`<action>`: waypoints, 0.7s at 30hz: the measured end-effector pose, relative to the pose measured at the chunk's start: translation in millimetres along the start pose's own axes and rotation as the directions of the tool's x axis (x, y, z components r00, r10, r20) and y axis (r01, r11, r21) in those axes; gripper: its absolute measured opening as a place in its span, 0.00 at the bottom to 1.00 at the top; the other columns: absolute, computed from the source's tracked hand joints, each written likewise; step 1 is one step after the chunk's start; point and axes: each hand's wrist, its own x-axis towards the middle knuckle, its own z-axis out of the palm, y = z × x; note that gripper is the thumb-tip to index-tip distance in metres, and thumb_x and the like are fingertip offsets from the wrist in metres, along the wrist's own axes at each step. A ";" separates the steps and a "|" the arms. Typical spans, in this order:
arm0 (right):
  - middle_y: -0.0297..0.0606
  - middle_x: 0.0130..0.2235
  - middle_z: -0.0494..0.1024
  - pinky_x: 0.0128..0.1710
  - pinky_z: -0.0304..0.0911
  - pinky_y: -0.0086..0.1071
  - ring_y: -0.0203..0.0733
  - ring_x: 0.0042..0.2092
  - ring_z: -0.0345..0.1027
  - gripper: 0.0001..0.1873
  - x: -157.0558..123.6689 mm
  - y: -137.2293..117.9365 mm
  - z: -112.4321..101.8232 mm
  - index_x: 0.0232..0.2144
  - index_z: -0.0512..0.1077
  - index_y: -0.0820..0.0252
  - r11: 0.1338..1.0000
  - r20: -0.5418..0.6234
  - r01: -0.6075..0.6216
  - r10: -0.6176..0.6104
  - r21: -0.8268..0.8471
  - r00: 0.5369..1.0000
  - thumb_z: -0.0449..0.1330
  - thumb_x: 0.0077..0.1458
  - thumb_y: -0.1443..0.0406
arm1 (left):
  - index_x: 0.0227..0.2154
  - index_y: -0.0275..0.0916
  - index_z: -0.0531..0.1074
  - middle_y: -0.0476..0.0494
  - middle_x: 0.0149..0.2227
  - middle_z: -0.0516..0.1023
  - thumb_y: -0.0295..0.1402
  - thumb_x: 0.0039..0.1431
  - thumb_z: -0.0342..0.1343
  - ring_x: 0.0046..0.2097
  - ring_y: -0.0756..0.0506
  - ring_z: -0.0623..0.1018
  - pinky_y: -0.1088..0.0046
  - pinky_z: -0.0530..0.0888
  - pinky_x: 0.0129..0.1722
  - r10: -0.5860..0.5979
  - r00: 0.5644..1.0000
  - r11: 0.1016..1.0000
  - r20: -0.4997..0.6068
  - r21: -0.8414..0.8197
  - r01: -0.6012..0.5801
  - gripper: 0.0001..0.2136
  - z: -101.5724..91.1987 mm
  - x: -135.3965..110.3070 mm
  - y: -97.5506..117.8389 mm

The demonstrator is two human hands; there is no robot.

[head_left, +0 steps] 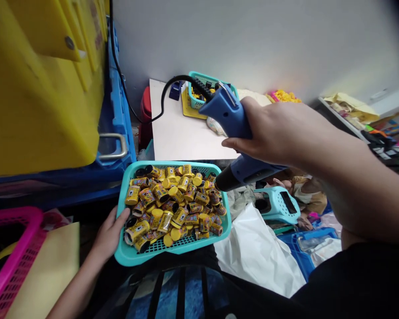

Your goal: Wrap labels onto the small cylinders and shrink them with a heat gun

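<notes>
My right hand [267, 126] grips the handle of a blue heat gun [231, 117]. The gun's black nozzle slants down to the right edge of a turquoise plastic basket [127, 258]. Small yellow-lidded jars [165, 221] with printed yellow sleeves fill this basket; some lie on their sides and a few show dark ends. At the basket's left rim, my left hand [109, 235] holds on, its thumb over the edge and the other fingers mostly hidden. A black cord [166, 88] runs from the gun's handle up toward the left.
Beyond the basket is a white tabletop [182, 137] with a smaller turquoise basket [197, 103]. Yellow bins [40, 110] and a blue crate [119, 106] stack up on the left. A pink basket [29, 221] stands lower left. White plastic sheeting [256, 248] lies at right.
</notes>
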 end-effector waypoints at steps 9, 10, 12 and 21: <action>0.42 0.34 0.77 0.29 0.58 0.33 0.48 0.34 0.71 0.32 32.3 -6.3 -1.2 0.44 0.67 0.58 0.996 0.018 0.091 -0.092 0.016 0.996 0.53 0.49 0.40 | 0.48 0.42 0.71 0.41 0.51 0.77 0.57 0.48 0.56 0.53 0.37 0.76 0.67 0.73 0.51 -0.009 1.000 1.000 -0.006 0.013 0.009 0.30 -0.8 2.5 -5.5; 0.41 0.34 0.78 0.29 0.58 0.33 0.48 0.34 0.71 0.31 35.2 -7.4 -1.0 0.44 0.67 0.57 0.994 0.013 0.101 -0.101 0.036 0.995 0.54 0.48 0.41 | 0.48 0.42 0.71 0.42 0.51 0.77 0.57 0.48 0.56 0.53 0.37 0.76 0.67 0.73 0.51 -0.011 1.000 1.000 -0.010 0.022 0.011 0.29 -0.3 2.6 -4.5; 0.42 0.35 0.78 0.29 0.58 0.34 0.48 0.35 0.71 0.31 39.4 -10.4 -1.6 0.45 0.68 0.58 0.992 0.014 0.111 -0.112 0.060 0.994 0.56 0.48 0.42 | 0.47 0.43 0.71 0.42 0.51 0.77 0.55 0.50 0.55 0.53 0.37 0.75 0.66 0.73 0.51 -0.007 1.000 0.999 -0.016 0.048 0.008 0.26 0.3 2.2 -2.9; 0.42 0.33 0.78 0.33 0.61 0.35 0.48 0.34 0.73 0.35 21.0 -8.2 -15.8 0.45 0.67 0.66 0.997 -0.020 0.078 -0.078 0.000 0.997 0.55 0.50 0.41 | 0.48 0.41 0.72 0.37 0.49 0.77 0.34 0.60 0.52 0.50 0.37 0.76 0.55 0.70 0.54 0.829 0.541 0.500 -0.141 0.619 -0.605 0.14 -6.0 -25.0 38.1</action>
